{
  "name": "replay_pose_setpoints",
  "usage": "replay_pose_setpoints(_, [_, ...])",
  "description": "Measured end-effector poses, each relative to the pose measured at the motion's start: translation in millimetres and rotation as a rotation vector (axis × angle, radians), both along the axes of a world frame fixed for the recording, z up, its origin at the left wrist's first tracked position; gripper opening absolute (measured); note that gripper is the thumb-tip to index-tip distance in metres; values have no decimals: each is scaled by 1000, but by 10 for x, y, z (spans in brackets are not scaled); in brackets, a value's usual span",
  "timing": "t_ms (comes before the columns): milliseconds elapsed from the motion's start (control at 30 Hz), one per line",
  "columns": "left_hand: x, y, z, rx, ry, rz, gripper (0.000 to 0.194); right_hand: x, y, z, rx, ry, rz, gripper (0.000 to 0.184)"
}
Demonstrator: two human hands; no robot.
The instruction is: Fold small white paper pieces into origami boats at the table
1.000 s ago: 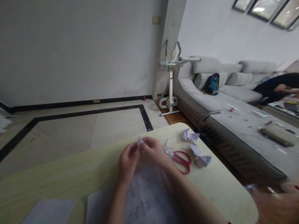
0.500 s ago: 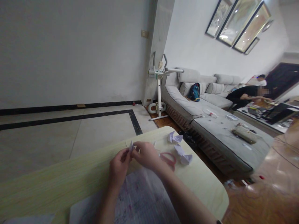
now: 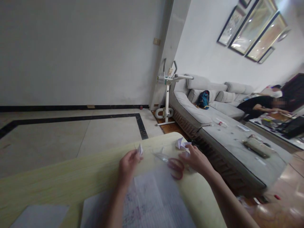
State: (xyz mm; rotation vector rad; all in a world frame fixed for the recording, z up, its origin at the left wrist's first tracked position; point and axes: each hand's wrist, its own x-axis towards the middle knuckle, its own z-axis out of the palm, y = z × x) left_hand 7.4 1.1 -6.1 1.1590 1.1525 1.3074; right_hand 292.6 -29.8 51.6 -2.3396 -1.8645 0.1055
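In my left hand (image 3: 128,163), closed, a small folded white paper piece (image 3: 140,150) is pinched upright between the fingertips. My right hand (image 3: 196,160) is over the right end of the table with thumb and fingers apart, slightly blurred. Its fingers are at a white folded paper shape (image 3: 180,143), partly covering it; whether they touch it I cannot tell. Another folded paper shape is mostly hidden beneath that hand. Red-handled scissors (image 3: 175,167) lie between my hands, their blades pointing left.
Printed sheets (image 3: 152,196) lie on the pale wooden table (image 3: 99,164), and another sheet (image 3: 40,217) is at lower left. Beyond the table's right edge stands a grey sofa (image 3: 228,142) with a bag (image 3: 203,99). A person in black (image 3: 257,104) bends over a low table.
My right hand has left the small paper at my left hand and moved right to the folded shapes. The left hand keeps the paper. The view has shifted slightly.
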Motion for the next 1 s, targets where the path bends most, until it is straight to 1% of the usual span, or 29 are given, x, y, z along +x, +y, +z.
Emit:
replay_pose_setpoints(100, [-6, 2, 17, -10, -4, 13, 38, -58, -4, -73, -77, -40, -19, 49])
replay_pose_setpoints(267, [-10, -3, 23, -21, -7, 17, 38, -86, 27, -64, -90, -50, -51, 40])
replay_pose_setpoints(367, [-9, -8, 38, -16, -23, 21, 37, -59, 27, -78, -107, -35, -26, 35])
replay_pose_setpoints(533, [-6, -19, 92, -28, -50, 28, 36, -37, 11, -125, -37, -7, 29, 30])
replay_pose_setpoints(633, [-6, -14, 99, -27, -67, 40, 36, -32, 10, -113, 56, 26, 43, 28])
replay_pose_setpoints(700, [-10, -8, 92, -26, -79, 47, 36, -49, 7, -84, 149, 132, 75, 28])
replay_pose_setpoints(800, [-15, 1, 81, -28, -91, 55, 36, -147, -22, -24, 254, 465, 208, 29])
replay_pose_setpoints(867, [-18, 2, 80, -40, -119, 47, 36, -266, -59, 12, 253, 672, 297, 30])
replay_pose_setpoints(1000, [-29, -12, 108, -125, -274, -10, 35, -539, -119, 26, 195, 884, 350, 33])
